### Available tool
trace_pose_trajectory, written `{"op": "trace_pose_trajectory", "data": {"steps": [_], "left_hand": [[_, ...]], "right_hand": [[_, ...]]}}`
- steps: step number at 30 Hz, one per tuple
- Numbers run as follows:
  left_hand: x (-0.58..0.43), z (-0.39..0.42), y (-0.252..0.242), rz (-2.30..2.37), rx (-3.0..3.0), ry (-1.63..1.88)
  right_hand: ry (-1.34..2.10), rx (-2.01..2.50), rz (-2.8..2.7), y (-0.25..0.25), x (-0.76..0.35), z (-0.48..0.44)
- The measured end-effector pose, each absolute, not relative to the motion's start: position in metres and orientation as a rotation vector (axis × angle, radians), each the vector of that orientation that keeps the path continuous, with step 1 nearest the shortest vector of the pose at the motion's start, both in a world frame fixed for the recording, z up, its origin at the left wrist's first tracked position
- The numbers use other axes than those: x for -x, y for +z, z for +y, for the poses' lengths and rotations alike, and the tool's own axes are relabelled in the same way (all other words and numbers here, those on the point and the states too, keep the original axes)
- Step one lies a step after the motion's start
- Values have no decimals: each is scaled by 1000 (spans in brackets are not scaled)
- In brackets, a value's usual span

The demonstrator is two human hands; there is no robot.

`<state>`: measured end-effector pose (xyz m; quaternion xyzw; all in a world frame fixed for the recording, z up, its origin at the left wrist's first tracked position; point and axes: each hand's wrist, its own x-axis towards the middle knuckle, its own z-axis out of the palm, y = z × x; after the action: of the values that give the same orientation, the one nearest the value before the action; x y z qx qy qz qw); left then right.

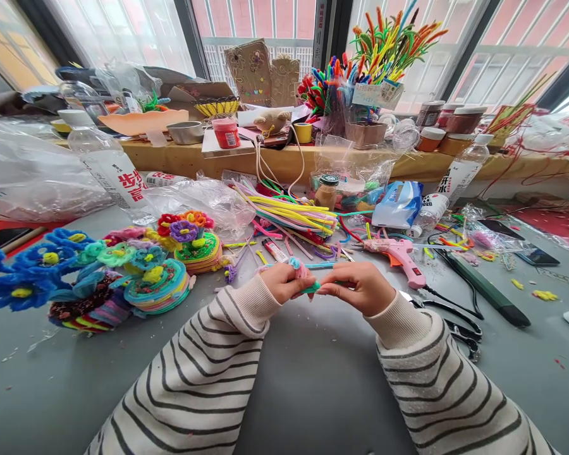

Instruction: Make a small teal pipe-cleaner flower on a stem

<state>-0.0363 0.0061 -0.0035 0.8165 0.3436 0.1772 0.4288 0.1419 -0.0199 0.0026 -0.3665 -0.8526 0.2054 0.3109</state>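
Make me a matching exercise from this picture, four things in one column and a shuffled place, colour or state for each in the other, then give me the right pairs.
Column one
1. left hand
2. glue gun
3. blue flowers
4. red tub

Column two
A. in the upper half of the picture
B. at the left edge of the picture
C. gripping a small fuzzy piece with a green end
D. pink, with an orange trigger

Right pairs: 1-C, 2-D, 3-B, 4-A
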Motion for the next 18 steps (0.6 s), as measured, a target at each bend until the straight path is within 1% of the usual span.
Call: {"op": "trace_pose_trajectory", "data": {"steps": [4,7,10,14,18], "left_hand": [[35,4,-2,797,-1884,430],[33,0,3,744,-1693,457],[32,-2,10,670,-1517,487],[32,-2,14,607,-1434,491],[31,-3,13,625,-1472,561]], "right_hand": [[478,877,-2258,6,-144,-20],[413,891,-2252,6,-144,-22],[433,910,-2163,7,-142,-25],[577,917,-2046,9,-138,-29],[918,955,-1903,10,-137,-30]]}}
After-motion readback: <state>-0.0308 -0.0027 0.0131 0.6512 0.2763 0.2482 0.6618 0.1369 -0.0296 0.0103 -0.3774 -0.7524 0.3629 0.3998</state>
